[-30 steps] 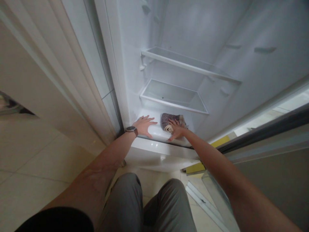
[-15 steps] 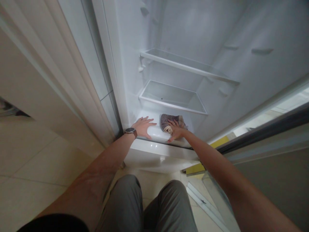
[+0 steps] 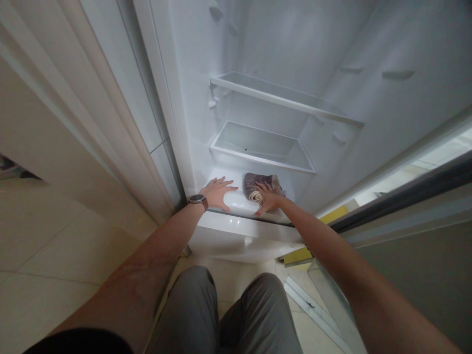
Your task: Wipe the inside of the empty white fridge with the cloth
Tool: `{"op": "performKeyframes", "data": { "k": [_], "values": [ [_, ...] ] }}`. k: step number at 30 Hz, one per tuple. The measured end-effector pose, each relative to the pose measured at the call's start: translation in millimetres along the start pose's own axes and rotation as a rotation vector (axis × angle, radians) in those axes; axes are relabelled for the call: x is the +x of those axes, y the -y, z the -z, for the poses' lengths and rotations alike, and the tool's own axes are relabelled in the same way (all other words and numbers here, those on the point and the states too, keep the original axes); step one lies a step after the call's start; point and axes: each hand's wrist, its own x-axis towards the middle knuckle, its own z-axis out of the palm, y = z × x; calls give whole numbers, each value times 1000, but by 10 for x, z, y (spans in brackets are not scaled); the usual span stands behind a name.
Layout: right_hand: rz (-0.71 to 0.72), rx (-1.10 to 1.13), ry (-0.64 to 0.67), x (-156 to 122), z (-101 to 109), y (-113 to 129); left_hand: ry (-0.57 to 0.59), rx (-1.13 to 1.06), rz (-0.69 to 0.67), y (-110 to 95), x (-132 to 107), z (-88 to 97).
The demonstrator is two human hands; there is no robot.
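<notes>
A glossy white bottom (image 3: 238, 200) runs along the front of an open fridge (image 3: 184, 98), below a lower shelf (image 3: 265, 142) and an upper shelf (image 3: 287, 96), both with glass panes. On it, right of centre, lies a folded brown cloth (image 3: 252, 182), with the right hand (image 3: 268, 197) laid on top, fingers spread. The left hand (image 3: 216, 192) is open on the bare surface to the left, fingers apart. Pale tiles (image 3: 55, 246) cover the room's floor, where a white strip (image 3: 313, 309) lies near a yellow object (image 3: 298, 256).
</notes>
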Motion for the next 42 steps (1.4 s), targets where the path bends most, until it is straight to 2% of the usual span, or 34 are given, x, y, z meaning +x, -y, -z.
{"op": "performKeyframes", "data": {
  "k": [11,42],
  "values": [
    [1,21,3,-33,24,29,12,9,2,-45,-14,46],
    [8,30,-18,-7,-6,0,9,19,-7,-14,-7,16]
  ]
}}
